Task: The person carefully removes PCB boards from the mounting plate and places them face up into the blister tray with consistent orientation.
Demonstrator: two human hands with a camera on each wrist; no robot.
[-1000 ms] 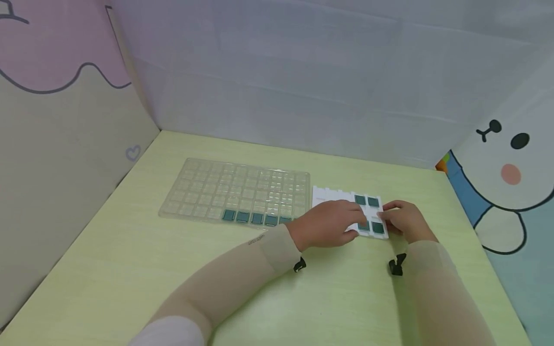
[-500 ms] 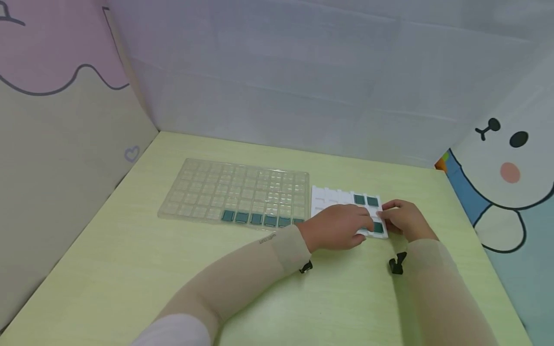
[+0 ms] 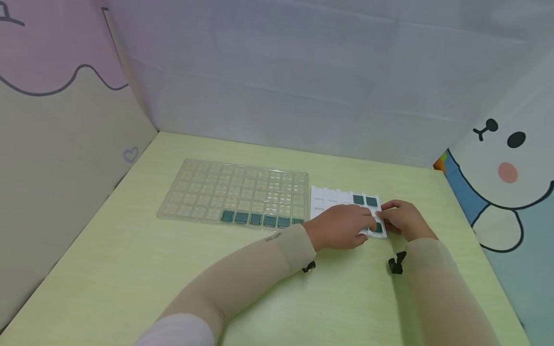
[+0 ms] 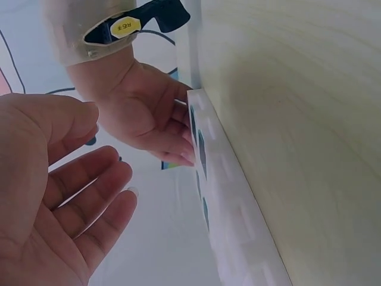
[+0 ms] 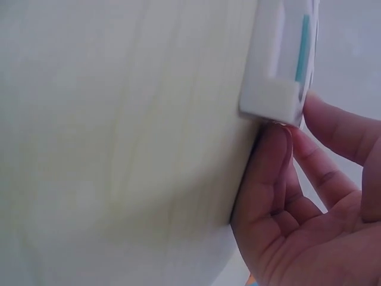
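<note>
A white slotted tray lies on the table, bearing several dark green square chips at its right end. My left hand is over the tray's near side in the head view, partly covering it. Loosely bent fingers with nothing visible between them show on the left hand in the left wrist view. My right hand holds the tray's right end. In the right wrist view its thumb lies at the upper edge of the white tray, with fingers against the end.
Left of the white tray lies a clear plastic tray with many small pockets. Several green chips sit in its nearest row. Pale fabric walls enclose the table at the back and sides.
My left hand has shifted slightly right along the near row of the white tray, uncovering another chip in the clear tray. The right hand stays at the tray's end.
</note>
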